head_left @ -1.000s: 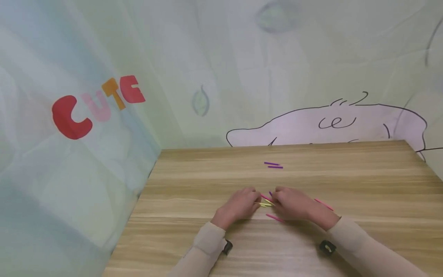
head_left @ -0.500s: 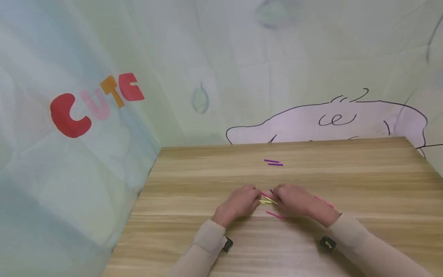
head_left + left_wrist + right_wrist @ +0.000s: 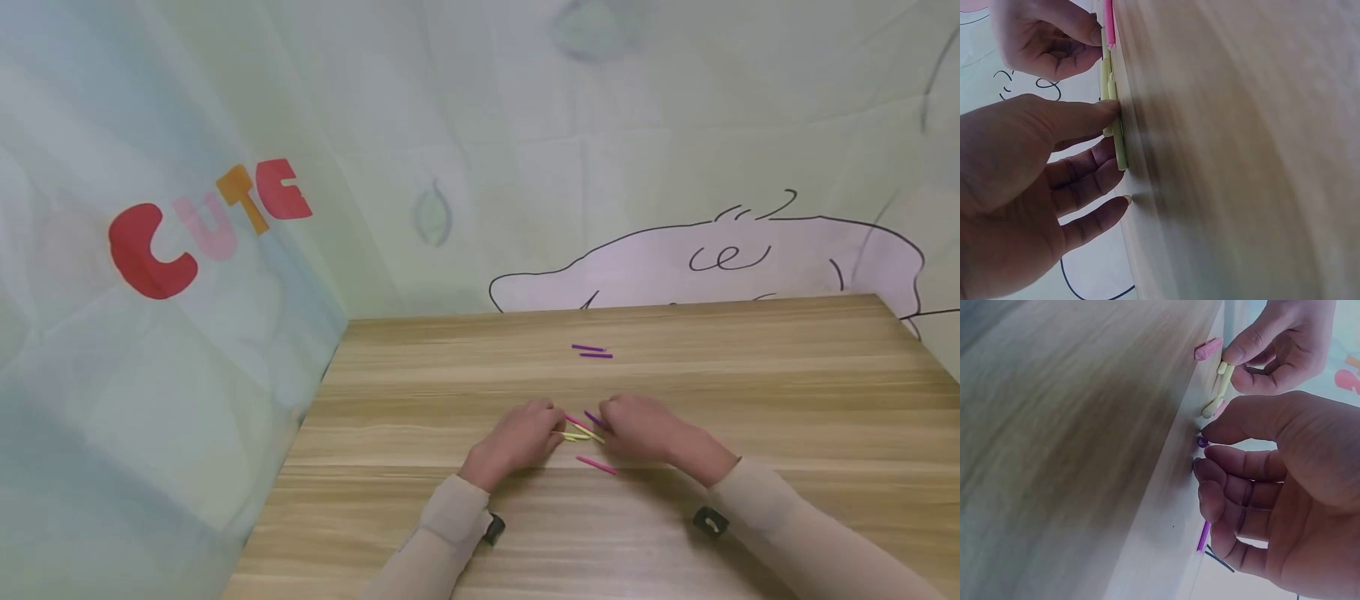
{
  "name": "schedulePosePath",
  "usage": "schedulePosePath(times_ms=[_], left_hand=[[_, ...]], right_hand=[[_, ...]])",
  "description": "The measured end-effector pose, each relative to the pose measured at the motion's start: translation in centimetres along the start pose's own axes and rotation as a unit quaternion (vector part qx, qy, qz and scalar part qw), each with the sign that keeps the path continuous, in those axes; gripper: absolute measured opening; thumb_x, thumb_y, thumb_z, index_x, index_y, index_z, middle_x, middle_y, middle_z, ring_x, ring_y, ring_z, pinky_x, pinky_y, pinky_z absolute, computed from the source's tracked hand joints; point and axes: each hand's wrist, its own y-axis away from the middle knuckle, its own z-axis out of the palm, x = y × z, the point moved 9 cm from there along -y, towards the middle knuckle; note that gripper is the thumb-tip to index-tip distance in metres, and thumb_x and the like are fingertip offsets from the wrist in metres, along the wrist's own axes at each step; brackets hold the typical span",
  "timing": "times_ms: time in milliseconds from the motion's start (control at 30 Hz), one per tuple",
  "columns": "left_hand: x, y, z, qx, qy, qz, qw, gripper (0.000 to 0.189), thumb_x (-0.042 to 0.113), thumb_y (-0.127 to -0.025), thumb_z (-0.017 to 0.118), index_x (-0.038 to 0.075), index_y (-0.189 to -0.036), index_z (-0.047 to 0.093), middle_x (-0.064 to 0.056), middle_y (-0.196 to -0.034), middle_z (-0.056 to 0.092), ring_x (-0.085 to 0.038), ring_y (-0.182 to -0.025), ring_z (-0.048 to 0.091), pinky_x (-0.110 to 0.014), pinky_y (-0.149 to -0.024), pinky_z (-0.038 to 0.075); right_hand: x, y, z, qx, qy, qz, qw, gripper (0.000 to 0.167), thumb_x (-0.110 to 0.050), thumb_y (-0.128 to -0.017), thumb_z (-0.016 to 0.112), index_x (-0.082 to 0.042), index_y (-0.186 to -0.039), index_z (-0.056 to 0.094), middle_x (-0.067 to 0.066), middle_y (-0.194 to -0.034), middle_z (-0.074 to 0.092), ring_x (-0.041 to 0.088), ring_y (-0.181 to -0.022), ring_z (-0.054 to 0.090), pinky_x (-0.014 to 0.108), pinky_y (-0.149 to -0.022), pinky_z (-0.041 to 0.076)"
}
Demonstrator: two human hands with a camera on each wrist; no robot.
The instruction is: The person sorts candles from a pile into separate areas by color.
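Note:
In the head view, a loose cluster of thin sticks lies on the wood table between my hands. My left hand (image 3: pixel 525 436), at its left side, pinches a yellow stick (image 3: pixel 1120 150) near the end; its other fingers are spread loosely. Another yellow stick (image 3: pixel 588 432) crosses a pink stick (image 3: pixel 573 420) there. My right hand (image 3: pixel 641 427) has thumb and index finger at the end of a purple stick (image 3: pixel 1202 442), pinching it close to the tabletop, with the remaining fingers curled. A second pink stick (image 3: pixel 597 465) lies apart, nearer the table's front.
Farther back on the table (image 3: pixel 420 367) lie two purple sticks (image 3: pixel 596 356), side by side. Behind the table hangs a printed cloth (image 3: pixel 450 125) with lettering and a line drawing. Each wrist wears a dark device (image 3: pixel 711 522).
My right hand has shifted slightly right and away, showing more of the purple stick. The pink stick beyond the right forearm is now covered. My left hand has stayed nearly still.

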Motion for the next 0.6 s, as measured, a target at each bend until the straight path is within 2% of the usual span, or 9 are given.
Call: schedulePosePath(times_ms=[133, 367, 600], left_hand=[[-0.09, -0.03, 0.05, 0.0, 0.0, -0.001, 1.0, 0.009, 0.022, -0.097, 0.066, 0.013, -0.097, 0.067, 0.003, -0.09, 0.055, -0.011, -0.08, 0.05, -0.024, -0.071, 0.044], [-0.02, -0.11, -0.05, -0.004, 0.007, -0.002, 1.0, 0.009, 0.021, -0.097, 0.065, 0.013, -0.098, 0.068, 0.003, -0.088, 0.054, -0.011, -0.079, 0.048, -0.024, -0.07, 0.043], [-0.14, -0.12, 0.16, -0.009, 0.019, -0.009, 0.9997, 0.009, 0.021, -0.097, 0.066, 0.013, -0.098, 0.068, 0.004, -0.088, 0.054, -0.01, -0.079, 0.048, -0.023, -0.07, 0.043]], right_hand=[[0.04, -0.04, 0.12, -0.007, 0.006, 0.0, 1.0, 0.024, -0.007, -0.081, 0.067, -0.015, -0.066, 0.051, -0.003, -0.061, 0.046, 0.015, -0.054, 0.043, 0.034, -0.048, 0.04], [0.18, -0.14, 0.2, -0.026, 0.019, 0.012, 0.9994, 0.025, -0.008, -0.082, 0.066, -0.016, -0.065, 0.049, -0.002, -0.062, 0.046, 0.016, -0.055, 0.043, 0.034, -0.048, 0.041], [0.28, -0.1, 0.21, -0.031, 0.021, 0.0, 0.9993, 0.023, -0.007, -0.083, 0.066, -0.014, -0.066, 0.051, -0.001, -0.065, 0.049, 0.017, -0.057, 0.046, 0.035, -0.051, 0.044]])
